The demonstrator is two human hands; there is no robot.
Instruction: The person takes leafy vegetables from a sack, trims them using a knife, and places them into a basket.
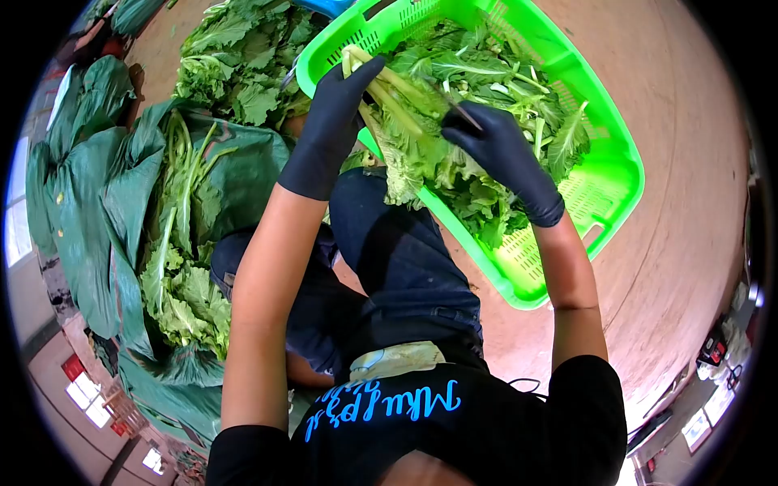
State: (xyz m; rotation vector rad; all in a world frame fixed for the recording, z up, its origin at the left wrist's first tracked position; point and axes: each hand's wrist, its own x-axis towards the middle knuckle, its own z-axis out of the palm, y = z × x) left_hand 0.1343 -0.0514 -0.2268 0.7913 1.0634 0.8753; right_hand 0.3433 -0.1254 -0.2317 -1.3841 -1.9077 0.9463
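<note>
My left hand (343,105), in a black glove, is closed around a bunch of leafy greens (399,109) by its pale stems. The leaves hang over the near edge of a bright green plastic basket (612,146). In my right hand (490,139), also gloved in black, is a knife (466,116); its fingers are closed and its thin blade points toward the bunch, partly blurred. Cut leaves and stems (559,121) lie in the basket beneath and beyond my right hand.
A heap of greens (243,65) lies on the floor at the upper left. Green sacking (89,194) spreads along the left, with more leafy greens (186,300) on it. Part of a blue object (326,6) shows at the top. My bent knees (381,227) are beside the basket.
</note>
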